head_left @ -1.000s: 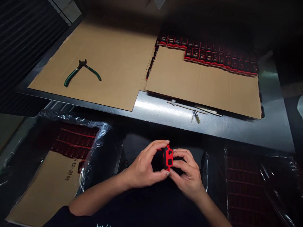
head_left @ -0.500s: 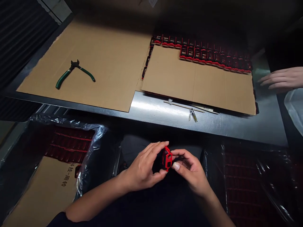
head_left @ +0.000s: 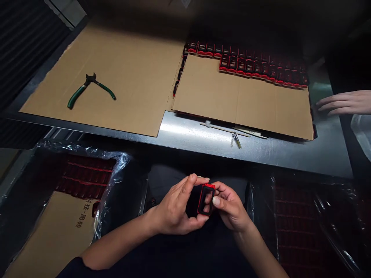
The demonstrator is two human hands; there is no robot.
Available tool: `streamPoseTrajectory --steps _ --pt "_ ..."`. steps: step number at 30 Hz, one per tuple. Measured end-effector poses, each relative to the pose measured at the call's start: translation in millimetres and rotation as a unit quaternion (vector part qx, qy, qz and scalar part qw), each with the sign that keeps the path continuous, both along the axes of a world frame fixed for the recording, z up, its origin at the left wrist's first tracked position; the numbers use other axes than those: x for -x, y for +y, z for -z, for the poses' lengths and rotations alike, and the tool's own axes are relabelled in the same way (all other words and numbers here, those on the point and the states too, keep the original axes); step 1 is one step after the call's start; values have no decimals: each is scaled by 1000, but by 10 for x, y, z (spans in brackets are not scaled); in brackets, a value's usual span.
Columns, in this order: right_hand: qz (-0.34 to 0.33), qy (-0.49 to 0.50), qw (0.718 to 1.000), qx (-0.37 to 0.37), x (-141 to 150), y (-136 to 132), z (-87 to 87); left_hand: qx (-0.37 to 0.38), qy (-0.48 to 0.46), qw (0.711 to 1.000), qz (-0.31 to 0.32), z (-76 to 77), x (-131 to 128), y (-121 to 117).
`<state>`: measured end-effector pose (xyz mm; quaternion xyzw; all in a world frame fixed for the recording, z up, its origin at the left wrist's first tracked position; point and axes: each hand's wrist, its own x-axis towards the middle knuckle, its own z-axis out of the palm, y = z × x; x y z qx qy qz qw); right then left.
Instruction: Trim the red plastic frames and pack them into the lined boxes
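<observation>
A small red-and-black plastic frame (head_left: 201, 201) with an open middle is held upright between my two hands, in front of my body. My left hand (head_left: 175, 206) has its thumb at the lower edge of the frame and its fingers at the upper edge. On the right side, my right hand (head_left: 232, 208) pinches the frame between thumb and fingers; some fingertips show through the opening.
Green-handled nippers (head_left: 91, 79) lie on a cardboard sheet (head_left: 130, 77). Rows of similar red-black frames (head_left: 255, 67) border another cardboard piece (head_left: 243, 100). A nail clipper (head_left: 236, 139) and stick (head_left: 220, 128) lie near the front edge. Another person's hand (head_left: 344, 103) rests at right. Plastic-lined bins (head_left: 116, 166) flank me.
The plastic frame has turned from nearly edge-on to show its open face. My right thumb and fingers have closed on its right side, and my left index finger has lifted.
</observation>
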<state>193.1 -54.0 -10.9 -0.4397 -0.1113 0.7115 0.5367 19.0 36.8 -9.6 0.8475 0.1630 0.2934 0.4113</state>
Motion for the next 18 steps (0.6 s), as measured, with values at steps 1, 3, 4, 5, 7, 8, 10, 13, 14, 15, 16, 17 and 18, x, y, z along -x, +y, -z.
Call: streamPoseTrajectory --steps 1,3,4,5,7,8,10,13,14,15,16,17,18 --pt "1 37 999 7 3 -4 26 12 -3 1000 -5 -12 -5 -8" --pt "0 82 996 18 12 -13 63 37 3 999 -12 -28 -12 -20" --pt "0 91 996 20 16 -16 73 44 7 999 -14 -31 -13 -24" --pt "-1 93 995 21 19 -18 78 49 12 999 -14 -31 -14 -26" --pt "-4 81 997 20 19 -19 78 51 22 998 -12 -27 -12 -23" --pt "-4 70 997 18 17 -20 75 47 25 999 -10 -23 -11 -20" --pt "-2 48 999 6 15 -22 69 33 28 999 -2 -14 -10 -9" --pt "12 -10 1000 -22 20 -43 58 4 17 1000 11 2 -13 8" --pt "19 -47 998 -33 25 -54 53 -1 13 1000 12 9 -13 12" --pt "28 -96 994 -44 31 -66 44 0 8 1000 13 17 -10 14" --pt "35 -156 986 -56 37 -77 32 6 4 1000 12 26 -6 14" --pt "44 -223 971 -72 42 -86 16 22 2 1000 11 36 1 13" --pt "53 -295 949 -96 45 -92 -3 54 1 998 9 48 9 11"
